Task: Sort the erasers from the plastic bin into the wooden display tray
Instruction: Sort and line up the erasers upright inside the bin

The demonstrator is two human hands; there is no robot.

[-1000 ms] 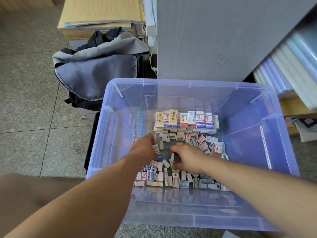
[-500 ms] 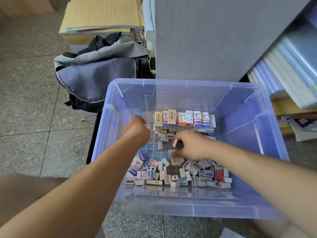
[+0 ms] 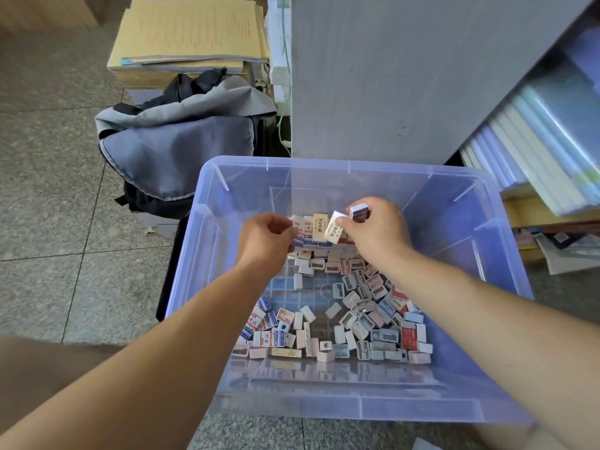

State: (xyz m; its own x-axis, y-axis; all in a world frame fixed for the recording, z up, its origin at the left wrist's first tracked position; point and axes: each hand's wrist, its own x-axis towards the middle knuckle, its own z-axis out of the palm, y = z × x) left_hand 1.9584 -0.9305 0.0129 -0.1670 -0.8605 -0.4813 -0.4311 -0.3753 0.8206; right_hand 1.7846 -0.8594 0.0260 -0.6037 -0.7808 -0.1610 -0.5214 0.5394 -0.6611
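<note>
**Head view (the only view)**

- Right hand: above the far end of the plastic bin. Thumb and forefinger pinch a cream eraser near its upper end. A dark-sided eraser is tucked between the fingers above it. The hand is clamped on both.
- Left hand: fingers curled at the left end of the row of erasers. Whether it grips one or only steadies the row cannot be told.
- Cream eraser: long axis tilted, top leaning right, lower end just beside the right part of the row. The right hand is the nearer hand. To join the row, it would probably need to be turned upright and lowered toward the far wall.
- Row of erasers: standing on end, side by side, along the bin's far wall.
- Loose erasers: a jumbled heap on the bin bottom, thickest toward the near right corner. A bare patch lies between the heap and the row.
- Wooden tray: not in view, so its direction from either hand is unknown. Most of the stock looks unsorted.
- Plastic bin: translucent blue, standing on the tiled floor.
- Surroundings:
  - backpack beyond the bin's far left corner
  - paper stack behind the backpack
  - grey cabinet beyond the far edge
  - folders at the right
</note>
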